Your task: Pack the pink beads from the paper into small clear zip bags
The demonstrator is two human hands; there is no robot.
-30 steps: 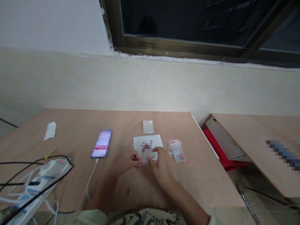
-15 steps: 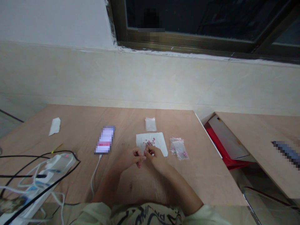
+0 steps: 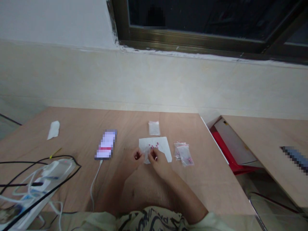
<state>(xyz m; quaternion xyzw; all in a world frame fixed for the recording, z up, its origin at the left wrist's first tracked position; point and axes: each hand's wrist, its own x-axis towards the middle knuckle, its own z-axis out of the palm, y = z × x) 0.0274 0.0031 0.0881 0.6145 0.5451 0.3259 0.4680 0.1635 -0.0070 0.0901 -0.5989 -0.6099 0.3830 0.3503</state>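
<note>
Around the paper (image 3: 165, 149) as clock hub, nearest first: at six, shirt (image 3: 151, 221); well out at eight, strip (image 3: 54, 178). Close in at eight, left hand (image 3: 135, 158), fingers curled in and thumb up against forefinger; at six, right hand (image 3: 159, 163) in a pinch over the paper's near edge. Cannot tell what, if anything, in either grasp; too small. Just past the fingertips, on the paper, red beads (image 3: 152, 147): likely light, hard, slick, quick to roll; best pinched singly by the sides. At three, overlapping bags (image 3: 184, 154), probably soft and slippery; at nine, phone (image 3: 106, 144); at twelve, flat sachet (image 3: 154, 128), all on the counter (image 3: 127, 125). No label legible: shirt lettering broken by folds, phone screen masked.
</note>
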